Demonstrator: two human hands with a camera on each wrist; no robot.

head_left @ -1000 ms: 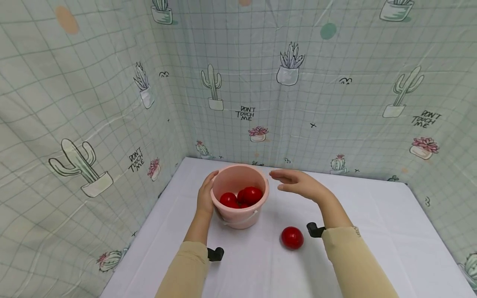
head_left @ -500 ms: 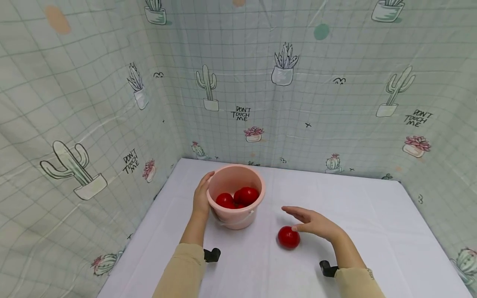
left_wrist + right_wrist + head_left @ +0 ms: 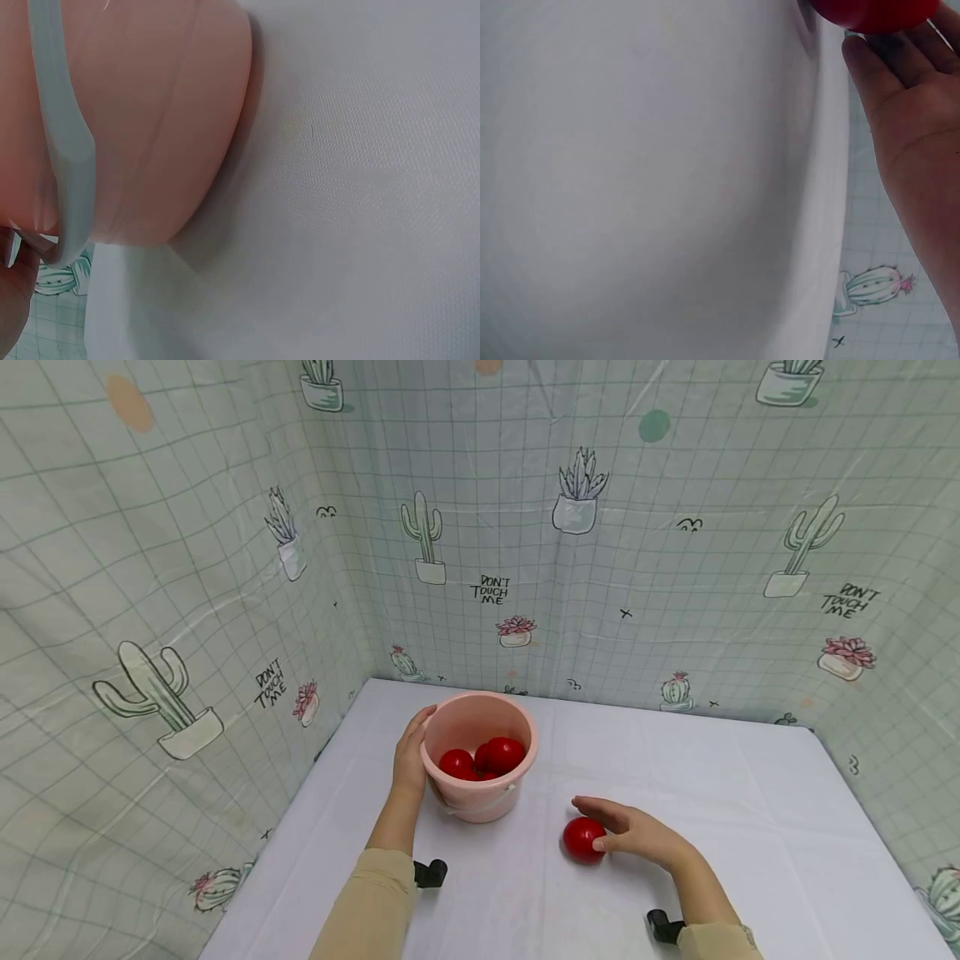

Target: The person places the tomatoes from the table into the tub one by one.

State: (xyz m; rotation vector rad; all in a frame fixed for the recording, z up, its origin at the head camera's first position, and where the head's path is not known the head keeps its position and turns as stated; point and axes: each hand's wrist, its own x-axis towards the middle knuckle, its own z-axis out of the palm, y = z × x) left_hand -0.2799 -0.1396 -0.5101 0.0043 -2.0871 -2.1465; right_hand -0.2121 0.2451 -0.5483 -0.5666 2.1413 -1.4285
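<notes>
A pink bucket (image 3: pixel 480 800) with a pale handle (image 3: pixel 73 150) stands upright on the table, holding several shiny red round pieces (image 3: pixel 506 754) that look like tomatoes. Against its left side, my left hand (image 3: pixel 408 764) holds the bucket, fingers reaching along the outside below the rim. The left wrist view shows part of that hand by the handle's end. To the bucket's right, one more red tomato-like piece (image 3: pixel 579 838) sits on the table. My right hand (image 3: pixel 637 837) curves round it, thumb on its near right side and fingers behind; the fingertips are partly hidden.
The white-covered table (image 3: pixel 712 777) meets a cactus-printed curtain (image 3: pixel 660 568) at the back and sides. Small black mounts (image 3: pixel 430 873) stick out from both wrists. The bucket stands between the left hand and the loose red piece.
My right hand has come down from beside the bucket's rim, toward me, and closed round the loose red tomato-like piece. My left hand and the bucket have stayed put.
</notes>
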